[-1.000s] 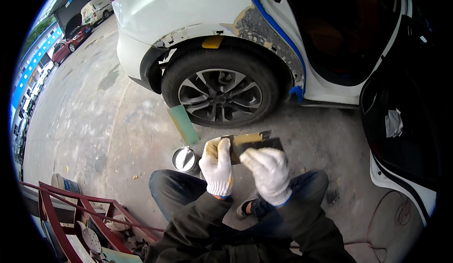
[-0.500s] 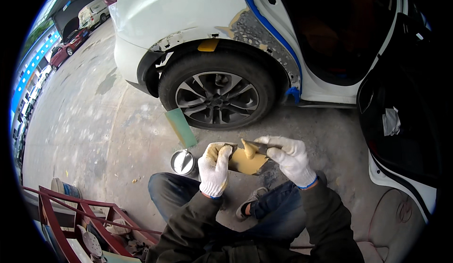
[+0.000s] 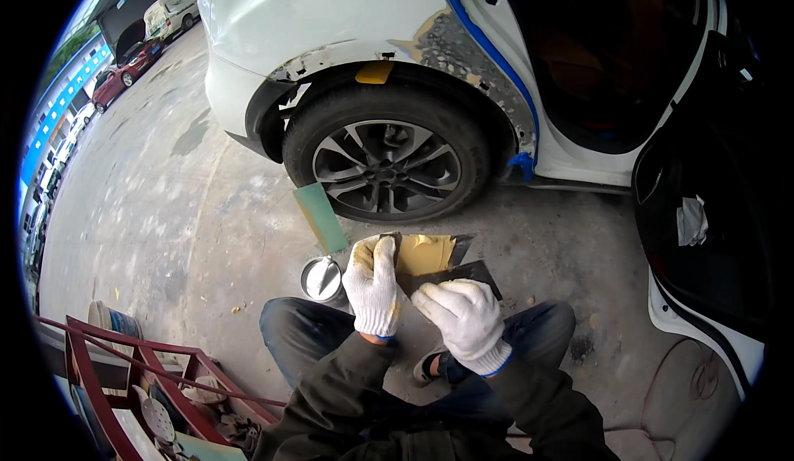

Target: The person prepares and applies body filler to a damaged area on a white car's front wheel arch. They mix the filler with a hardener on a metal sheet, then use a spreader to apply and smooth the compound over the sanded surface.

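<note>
In a white knit glove, my left hand point(image 3: 371, 287) grips the edge of a dark flat mixing plate. A layer of tan body filler point(image 3: 424, 256) covers most of that plate, leaving a dark corner point(image 3: 461, 250) bare. My gloved right hand point(image 3: 463, 320) is closed on a dark flat filler spreader point(image 3: 480, 272), held low against the plate's near side; the fingers hide part of it. Beyond both hands stands a white car's rear wheel point(image 3: 385, 167). Above the wheel arch, a bare grey sanded patch point(image 3: 467, 52) with tan edges borders blue masking tape point(image 3: 488, 31).
An open tin point(image 3: 322, 280) sits left of my left hand, below a green-and-tan sheet point(image 3: 322, 217) by the tyre. A red metal frame point(image 3: 153, 370) and a bucket point(image 3: 112, 322) are at lower left. The open car door point(image 3: 703, 188) stands right, above a thin hose point(image 3: 703, 374).
My right hand has come down and toward me with the spreader. The filler lump that hung from the spreader now lies on the plate, which has tilted and risen slightly.
</note>
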`<action>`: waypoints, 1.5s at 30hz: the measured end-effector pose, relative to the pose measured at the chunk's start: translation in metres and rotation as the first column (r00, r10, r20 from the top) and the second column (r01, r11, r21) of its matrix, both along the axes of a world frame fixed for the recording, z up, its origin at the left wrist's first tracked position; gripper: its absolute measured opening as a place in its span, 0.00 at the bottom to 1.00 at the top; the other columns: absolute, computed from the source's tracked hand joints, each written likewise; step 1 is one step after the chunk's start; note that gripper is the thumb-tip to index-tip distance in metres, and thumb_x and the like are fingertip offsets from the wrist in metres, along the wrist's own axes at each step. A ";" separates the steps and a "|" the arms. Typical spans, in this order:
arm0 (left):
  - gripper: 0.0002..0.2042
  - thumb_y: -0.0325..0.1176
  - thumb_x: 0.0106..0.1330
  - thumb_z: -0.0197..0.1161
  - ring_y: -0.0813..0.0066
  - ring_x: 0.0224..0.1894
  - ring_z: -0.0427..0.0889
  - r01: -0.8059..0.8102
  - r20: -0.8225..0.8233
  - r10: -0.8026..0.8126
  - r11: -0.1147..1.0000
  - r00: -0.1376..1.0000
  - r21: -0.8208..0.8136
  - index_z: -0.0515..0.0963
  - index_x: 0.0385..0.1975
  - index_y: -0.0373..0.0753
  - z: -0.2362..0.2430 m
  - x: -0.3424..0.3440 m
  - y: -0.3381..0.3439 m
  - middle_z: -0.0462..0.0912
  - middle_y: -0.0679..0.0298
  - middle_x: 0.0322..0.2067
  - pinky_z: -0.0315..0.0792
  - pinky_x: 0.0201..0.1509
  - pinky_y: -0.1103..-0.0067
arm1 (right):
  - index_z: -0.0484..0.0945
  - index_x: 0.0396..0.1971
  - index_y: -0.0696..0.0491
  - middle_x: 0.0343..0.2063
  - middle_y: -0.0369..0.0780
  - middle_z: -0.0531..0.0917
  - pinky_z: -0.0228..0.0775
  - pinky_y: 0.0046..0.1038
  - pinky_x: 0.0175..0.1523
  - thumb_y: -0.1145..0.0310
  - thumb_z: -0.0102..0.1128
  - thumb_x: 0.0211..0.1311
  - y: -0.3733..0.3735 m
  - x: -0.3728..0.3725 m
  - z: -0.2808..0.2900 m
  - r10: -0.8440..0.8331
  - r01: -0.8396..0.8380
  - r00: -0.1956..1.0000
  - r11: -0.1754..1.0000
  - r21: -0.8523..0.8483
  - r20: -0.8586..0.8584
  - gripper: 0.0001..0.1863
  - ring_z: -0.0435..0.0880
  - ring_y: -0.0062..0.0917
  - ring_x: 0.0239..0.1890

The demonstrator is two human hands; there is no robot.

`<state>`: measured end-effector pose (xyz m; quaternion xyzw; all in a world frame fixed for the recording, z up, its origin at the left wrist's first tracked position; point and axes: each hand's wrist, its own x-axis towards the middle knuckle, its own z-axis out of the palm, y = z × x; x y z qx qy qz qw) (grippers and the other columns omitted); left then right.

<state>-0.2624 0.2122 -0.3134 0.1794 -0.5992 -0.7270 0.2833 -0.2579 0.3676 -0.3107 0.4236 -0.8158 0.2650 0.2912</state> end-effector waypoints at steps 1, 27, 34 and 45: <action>0.07 0.31 0.72 0.60 0.86 0.33 0.72 -0.030 -0.020 0.030 0.999 0.999 -0.026 0.76 0.41 0.33 -0.006 -0.001 -0.002 0.78 0.69 0.33 0.69 0.40 0.87 | 0.85 0.44 0.47 0.43 0.29 0.82 0.72 0.29 0.49 0.68 0.67 0.49 0.004 -0.002 0.004 0.003 -0.004 1.000 1.000 -0.025 -0.023 0.18 0.77 0.25 0.45; 0.07 0.28 0.71 0.58 0.86 0.35 0.75 0.239 -0.034 -0.240 0.970 0.970 -0.036 0.78 0.39 0.29 -0.007 0.008 0.008 0.82 0.66 0.33 0.71 0.42 0.87 | 0.83 0.44 0.58 0.43 0.41 0.85 0.78 0.26 0.50 0.79 0.63 0.59 0.034 -0.043 0.058 0.419 -0.034 0.776 0.774 -0.633 0.471 0.12 0.83 0.27 0.45; 0.07 0.27 0.70 0.58 0.86 0.33 0.76 0.149 -0.066 -0.150 0.989 0.986 -0.022 0.79 0.38 0.29 0.000 0.003 0.005 0.83 0.66 0.31 0.71 0.41 0.86 | 0.81 0.49 0.59 0.46 0.43 0.84 0.76 0.25 0.55 0.79 0.59 0.63 0.062 -0.051 0.034 0.451 -0.033 0.497 0.864 -0.503 0.741 0.14 0.84 0.26 0.48; 0.07 0.31 0.72 0.59 0.87 0.31 0.71 -0.008 -0.026 0.007 0.999 1.000 -0.032 0.76 0.39 0.32 0.000 -0.004 0.009 0.77 0.70 0.31 0.67 0.38 0.87 | 0.86 0.42 0.47 0.40 0.31 0.82 0.70 0.28 0.45 0.71 0.64 0.50 0.006 -0.009 0.004 -0.068 0.064 0.996 0.995 -0.074 -0.050 0.16 0.78 0.26 0.42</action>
